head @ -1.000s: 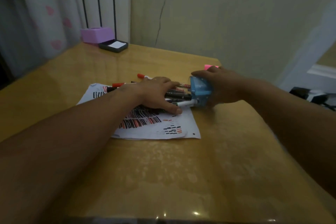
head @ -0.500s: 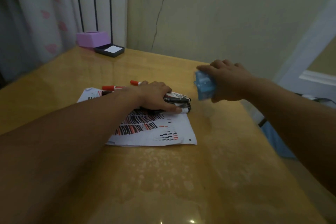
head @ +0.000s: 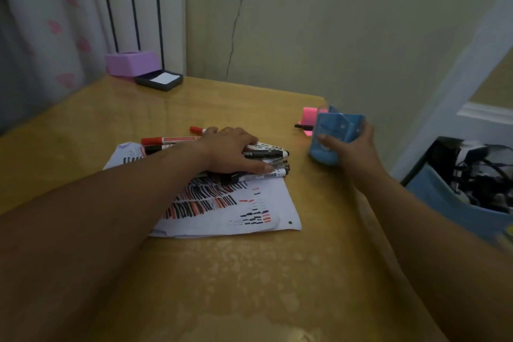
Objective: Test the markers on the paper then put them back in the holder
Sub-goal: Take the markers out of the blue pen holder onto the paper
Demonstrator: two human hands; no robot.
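Bundle of black and red plastic markers [head: 266, 154] lies on the scribbled white paper sheet [head: 249, 211], left hand [head: 230, 151] curled over it, gripping the lot. Then the right hand [head: 352, 153] grips the light blue plastic holder [head: 330, 133] upright near the yellow wooden table's [head: 249, 286] right edge. I'd square the marker ends first, then bring the holder's mouth close and feed them in together.

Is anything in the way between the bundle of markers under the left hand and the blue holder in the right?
Nothing visible does. Only bare table lies between the markers and the blue holder that the right hand grips. The pink object sits behind the holder, off that path.
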